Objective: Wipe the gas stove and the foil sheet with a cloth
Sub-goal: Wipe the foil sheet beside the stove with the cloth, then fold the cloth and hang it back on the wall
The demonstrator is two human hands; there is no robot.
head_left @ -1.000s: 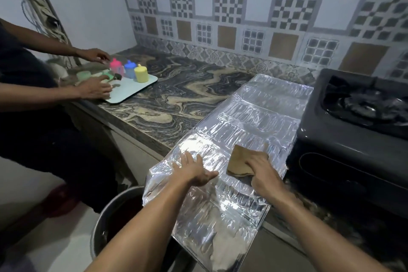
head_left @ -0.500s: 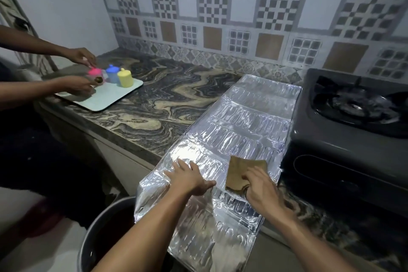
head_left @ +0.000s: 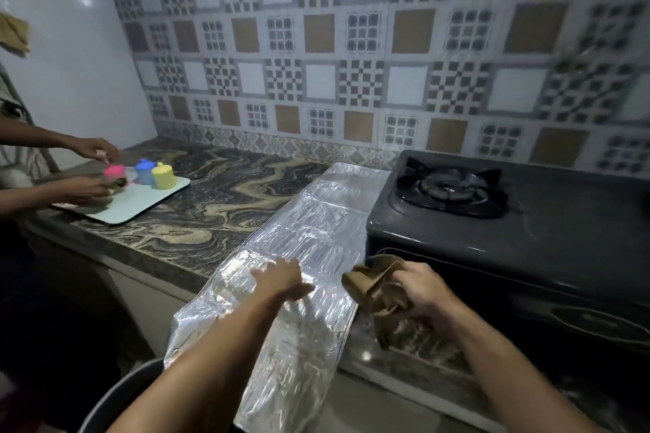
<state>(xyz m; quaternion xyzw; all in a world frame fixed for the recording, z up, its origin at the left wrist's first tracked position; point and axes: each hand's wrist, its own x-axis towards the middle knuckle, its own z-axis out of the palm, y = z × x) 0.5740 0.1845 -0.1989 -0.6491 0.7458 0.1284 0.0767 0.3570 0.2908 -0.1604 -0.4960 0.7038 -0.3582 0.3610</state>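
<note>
A long silver foil sheet (head_left: pixel 316 221) lies on the marble counter, its near end hanging over the front edge. My left hand (head_left: pixel 279 279) presses flat on the foil, fingers spread. My right hand (head_left: pixel 424 292) grips a crumpled brown cloth (head_left: pixel 374 286), lifted off the foil at its right edge, just in front of the stove. The dark grey gas stove (head_left: pixel 527 232) stands right of the foil, with a black burner (head_left: pixel 452 188) on top.
Another person's hands (head_left: pixel 88 169) work at the far left over a pale tray (head_left: pixel 137 204) holding pink, blue and yellow cups. A dark round bin (head_left: pixel 119 401) stands below the counter edge. A patterned tiled wall backs the marble counter (head_left: pixel 218 207).
My right hand lifted the cloth off the foil and bunched it, moving right toward the stove front. My left hand stays on the foil. The view tilted up.
</note>
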